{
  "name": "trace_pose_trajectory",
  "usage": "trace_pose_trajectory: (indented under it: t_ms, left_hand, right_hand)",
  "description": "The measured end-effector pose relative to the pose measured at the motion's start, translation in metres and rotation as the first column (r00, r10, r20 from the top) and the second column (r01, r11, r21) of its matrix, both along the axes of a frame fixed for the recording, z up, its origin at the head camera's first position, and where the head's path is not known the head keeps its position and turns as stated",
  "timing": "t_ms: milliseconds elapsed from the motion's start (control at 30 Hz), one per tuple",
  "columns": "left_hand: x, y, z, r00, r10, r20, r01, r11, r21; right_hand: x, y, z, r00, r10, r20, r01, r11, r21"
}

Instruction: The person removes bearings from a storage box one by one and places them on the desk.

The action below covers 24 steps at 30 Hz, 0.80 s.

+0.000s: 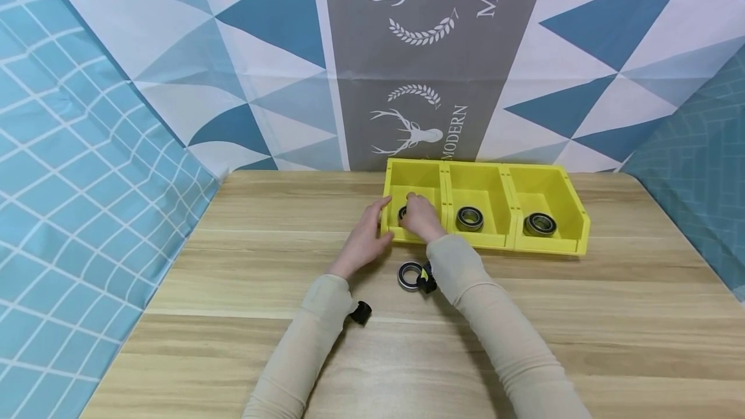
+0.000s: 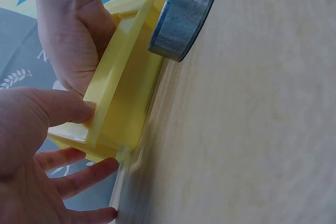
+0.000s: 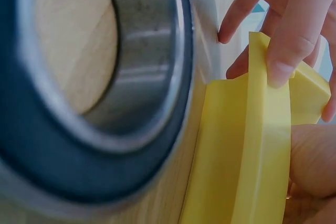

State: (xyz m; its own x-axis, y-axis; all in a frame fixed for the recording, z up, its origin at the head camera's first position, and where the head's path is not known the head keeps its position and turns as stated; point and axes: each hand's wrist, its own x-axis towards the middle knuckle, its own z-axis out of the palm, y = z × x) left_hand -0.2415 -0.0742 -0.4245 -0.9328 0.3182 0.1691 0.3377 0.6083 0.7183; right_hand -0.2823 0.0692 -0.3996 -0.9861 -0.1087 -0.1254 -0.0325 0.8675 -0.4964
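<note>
My left hand [image 1: 367, 238] holds the left end of a yellow three-compartment bin [image 1: 474, 242]. Its thumb presses on the front rim, and the other fingers spread along the outer side wall. My right hand [image 1: 421, 217] reaches over the front wall into the left compartment. There it grips a ball bearing [image 1: 401, 213], mostly hidden behind the fingers. Another bearing [image 1: 408, 275] lies on the table before the bin, below the right wrist; in the right wrist view this bearing [image 3: 149, 77] looms large and close.
One bearing [image 1: 469, 218] sits in the middle compartment and one bearing [image 1: 540, 224] in the right. The bin stands near the back of the wooden table [image 1: 279, 244], before a patterned backdrop [image 1: 419, 63]. Black wrist cameras [image 1: 361, 313] jut from both sleeves.
</note>
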Motion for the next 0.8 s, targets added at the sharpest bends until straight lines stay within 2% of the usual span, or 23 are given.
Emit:
trace_pose_trajectory:
  t_ms: [267,567,800]
  left_hand:
    - [-0.0002,0.0007,0.0006,1.0,0.004,0.014,-0.004,1.0,-0.004]
    - [-0.0011,0.0006,0.0026,1.0,0.003,0.017,-0.003,1.0,-0.007]
    - [-0.0021,0.0003,0.0012,1.0,0.0,0.007,0.0,1.0,-0.004]
  right_hand:
    - [0.0015,0.0006,-0.0003,1.0,0.019,-0.015,-0.019,1.0,-0.01]
    - [0.0041,0.0011,-0.0043,0.992,0.061,-0.109,-0.063,0.998,-0.011]
    - [0.0053,0.0011,-0.0077,0.989,0.027,-0.147,-0.027,1.0,-0.003]
